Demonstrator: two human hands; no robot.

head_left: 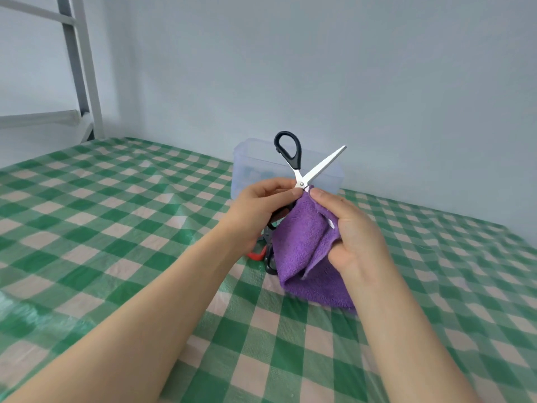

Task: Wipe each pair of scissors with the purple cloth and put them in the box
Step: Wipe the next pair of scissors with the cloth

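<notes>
Here, green-checked tablecloth (116,228); clear box (247,170) near pale wall (377,68).

- pale blue-grey wall (377,68) fills everything behind and above the grip — plain, under soft, even light.
- glossy green-and-white checked covering (87,228) spreads beneath the grip and out to both sides, back to the wall.
- grey-and-white metal frame (87,68) with crossbars stands far left of the grip — against the wall.
</notes>
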